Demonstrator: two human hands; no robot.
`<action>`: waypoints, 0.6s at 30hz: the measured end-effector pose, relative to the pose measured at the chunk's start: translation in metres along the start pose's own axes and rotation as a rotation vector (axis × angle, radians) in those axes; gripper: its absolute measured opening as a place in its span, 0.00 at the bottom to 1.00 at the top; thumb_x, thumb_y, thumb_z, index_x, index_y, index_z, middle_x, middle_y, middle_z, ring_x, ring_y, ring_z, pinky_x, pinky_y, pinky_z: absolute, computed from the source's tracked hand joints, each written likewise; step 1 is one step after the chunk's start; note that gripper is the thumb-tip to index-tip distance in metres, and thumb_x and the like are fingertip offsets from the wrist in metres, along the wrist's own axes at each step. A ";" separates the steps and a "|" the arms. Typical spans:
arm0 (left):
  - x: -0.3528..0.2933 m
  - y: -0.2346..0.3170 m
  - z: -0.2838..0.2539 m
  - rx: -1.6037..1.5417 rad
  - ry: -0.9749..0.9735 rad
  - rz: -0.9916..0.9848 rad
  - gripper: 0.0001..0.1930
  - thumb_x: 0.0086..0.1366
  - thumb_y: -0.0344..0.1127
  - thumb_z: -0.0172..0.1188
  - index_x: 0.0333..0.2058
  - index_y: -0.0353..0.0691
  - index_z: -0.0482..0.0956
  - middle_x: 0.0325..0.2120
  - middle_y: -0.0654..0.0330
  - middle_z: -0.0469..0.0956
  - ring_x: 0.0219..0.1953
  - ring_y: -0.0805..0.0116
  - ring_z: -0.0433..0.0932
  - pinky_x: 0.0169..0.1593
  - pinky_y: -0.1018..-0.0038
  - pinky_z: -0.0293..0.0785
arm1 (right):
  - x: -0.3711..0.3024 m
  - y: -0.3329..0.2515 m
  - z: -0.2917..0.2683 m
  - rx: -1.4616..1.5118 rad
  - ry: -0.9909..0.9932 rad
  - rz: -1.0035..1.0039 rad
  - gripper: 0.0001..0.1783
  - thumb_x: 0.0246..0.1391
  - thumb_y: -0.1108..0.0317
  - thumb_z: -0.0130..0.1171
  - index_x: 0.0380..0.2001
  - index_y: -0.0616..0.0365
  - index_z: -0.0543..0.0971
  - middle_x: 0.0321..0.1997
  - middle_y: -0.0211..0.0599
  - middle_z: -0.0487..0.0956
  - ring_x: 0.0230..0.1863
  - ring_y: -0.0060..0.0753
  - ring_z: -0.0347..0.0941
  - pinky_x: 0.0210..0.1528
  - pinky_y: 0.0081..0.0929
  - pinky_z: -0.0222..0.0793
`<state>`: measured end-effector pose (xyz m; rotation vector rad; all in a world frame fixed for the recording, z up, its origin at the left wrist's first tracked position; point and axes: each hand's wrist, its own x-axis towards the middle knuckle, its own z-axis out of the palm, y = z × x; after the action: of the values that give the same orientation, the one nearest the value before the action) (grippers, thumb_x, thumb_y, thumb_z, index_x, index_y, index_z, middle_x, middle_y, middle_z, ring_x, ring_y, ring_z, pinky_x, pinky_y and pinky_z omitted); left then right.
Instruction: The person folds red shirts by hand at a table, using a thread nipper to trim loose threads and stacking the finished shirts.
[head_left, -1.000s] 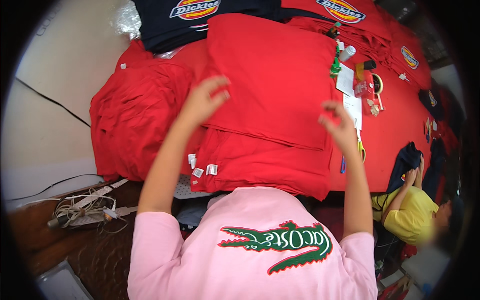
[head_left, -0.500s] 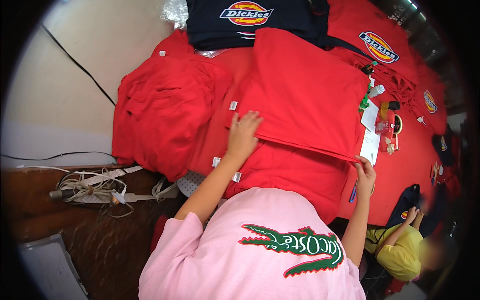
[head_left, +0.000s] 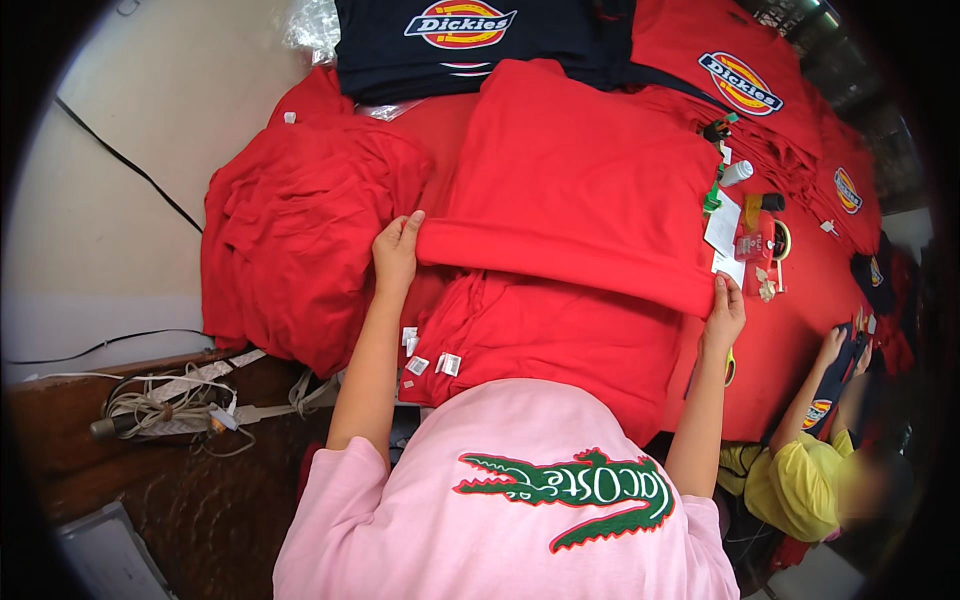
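Note:
Across the table in front of me lies a wide red garment (head_left: 590,160), with its near edge turned up into a straight folded band. My left hand (head_left: 397,252) pinches the left end of that band between thumb and fingers. At its right end, my right hand (head_left: 726,310) grips the corner the same way. The band is stretched between both hands, slightly above more red garments (head_left: 570,345) close to my body. Small white tags (head_left: 449,364) show at the left edge of this lower pile. The fingertips under the cloth are hidden.
A loose heap of red garments (head_left: 300,220) lies left. Folded navy garments (head_left: 540,55) and red ones (head_left: 720,40) with printed emblems sit at the back. Tape, a white spool (head_left: 737,172) and papers lie right. Bundled cables (head_left: 165,405) are lower left; a co-worker in yellow (head_left: 795,485) handles navy cloth.
My left hand has gone from lying flat on the garment to gripping its left edge. The near edge is now folded into a band. The co-worker has raised the navy cloth.

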<state>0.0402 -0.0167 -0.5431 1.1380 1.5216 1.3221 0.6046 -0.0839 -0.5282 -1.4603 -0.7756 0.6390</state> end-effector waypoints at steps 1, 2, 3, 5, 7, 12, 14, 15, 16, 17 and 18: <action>-0.002 -0.001 0.002 0.022 0.026 -0.004 0.23 0.77 0.49 0.62 0.29 0.35 0.81 0.22 0.71 0.74 0.28 0.83 0.67 0.35 0.79 0.69 | 0.001 0.002 0.000 -0.027 0.026 -0.012 0.13 0.70 0.69 0.62 0.52 0.65 0.83 0.49 0.33 0.84 0.51 0.21 0.77 0.59 0.23 0.73; -0.002 -0.003 0.003 0.048 0.052 0.015 0.24 0.78 0.50 0.60 0.30 0.32 0.80 0.22 0.68 0.74 0.29 0.80 0.68 0.35 0.76 0.70 | 0.001 0.004 -0.001 -0.039 0.017 -0.009 0.13 0.71 0.68 0.61 0.52 0.65 0.83 0.50 0.34 0.84 0.51 0.22 0.77 0.60 0.23 0.72; -0.001 0.002 0.007 0.056 0.058 0.020 0.24 0.78 0.50 0.60 0.30 0.32 0.80 0.22 0.67 0.75 0.29 0.80 0.68 0.35 0.75 0.70 | 0.001 0.001 -0.007 -0.056 0.014 -0.010 0.14 0.72 0.68 0.60 0.53 0.65 0.83 0.50 0.34 0.84 0.52 0.23 0.77 0.61 0.24 0.72; 0.000 0.009 0.014 0.064 0.066 0.030 0.24 0.78 0.50 0.60 0.31 0.31 0.80 0.21 0.66 0.75 0.29 0.79 0.69 0.35 0.73 0.71 | 0.001 -0.003 -0.010 -0.067 0.029 -0.025 0.15 0.74 0.66 0.57 0.53 0.65 0.83 0.48 0.34 0.84 0.49 0.22 0.77 0.58 0.22 0.72; 0.006 0.009 0.003 0.161 0.082 0.042 0.25 0.78 0.50 0.59 0.31 0.30 0.80 0.22 0.63 0.76 0.29 0.77 0.69 0.36 0.72 0.71 | 0.001 -0.008 -0.009 -0.058 0.071 -0.054 0.16 0.76 0.65 0.54 0.54 0.65 0.82 0.43 0.32 0.84 0.42 0.18 0.77 0.49 0.18 0.74; 0.023 -0.002 -0.015 0.209 0.052 -0.005 0.22 0.78 0.47 0.59 0.33 0.32 0.81 0.26 0.61 0.79 0.31 0.74 0.71 0.39 0.70 0.72 | 0.009 -0.030 -0.042 0.040 0.141 0.080 0.15 0.76 0.65 0.53 0.53 0.63 0.82 0.23 0.20 0.70 0.21 0.09 0.60 0.21 0.11 0.54; 0.022 0.000 -0.011 0.262 0.001 0.045 0.16 0.77 0.43 0.60 0.38 0.33 0.84 0.30 0.63 0.82 0.35 0.75 0.75 0.43 0.73 0.74 | 0.003 -0.036 -0.047 0.006 0.100 0.066 0.14 0.75 0.65 0.55 0.53 0.61 0.83 0.24 0.19 0.70 0.22 0.09 0.60 0.22 0.12 0.53; 0.020 -0.002 -0.011 0.221 -0.014 0.061 0.14 0.77 0.41 0.61 0.41 0.34 0.85 0.33 0.64 0.83 0.37 0.75 0.77 0.46 0.75 0.74 | 0.000 -0.038 -0.049 -0.033 0.057 0.066 0.14 0.75 0.66 0.54 0.54 0.60 0.83 0.24 0.19 0.70 0.23 0.09 0.60 0.22 0.13 0.53; 0.022 -0.009 -0.016 0.174 -0.035 0.051 0.13 0.76 0.39 0.62 0.44 0.34 0.85 0.35 0.63 0.84 0.40 0.76 0.78 0.49 0.76 0.74 | -0.005 -0.041 -0.043 -0.041 0.061 0.104 0.14 0.75 0.66 0.53 0.53 0.60 0.84 0.25 0.21 0.72 0.23 0.10 0.61 0.23 0.13 0.54; 0.023 -0.015 -0.017 0.128 -0.055 0.041 0.12 0.76 0.37 0.62 0.46 0.34 0.85 0.38 0.62 0.84 0.43 0.76 0.79 0.52 0.77 0.74 | -0.009 -0.039 -0.041 -0.001 0.032 0.102 0.14 0.75 0.66 0.53 0.51 0.60 0.84 0.26 0.22 0.74 0.23 0.10 0.62 0.24 0.13 0.56; 0.021 -0.007 -0.010 0.148 -0.070 0.053 0.12 0.74 0.36 0.63 0.46 0.32 0.85 0.40 0.60 0.85 0.44 0.74 0.80 0.53 0.75 0.74 | -0.013 -0.035 -0.039 0.011 0.015 0.097 0.13 0.75 0.66 0.54 0.49 0.60 0.85 0.27 0.23 0.76 0.23 0.11 0.64 0.25 0.14 0.58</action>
<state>0.0245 0.0005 -0.5487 1.3125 1.5677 1.2074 0.6247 -0.1191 -0.4929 -1.4983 -0.6916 0.7045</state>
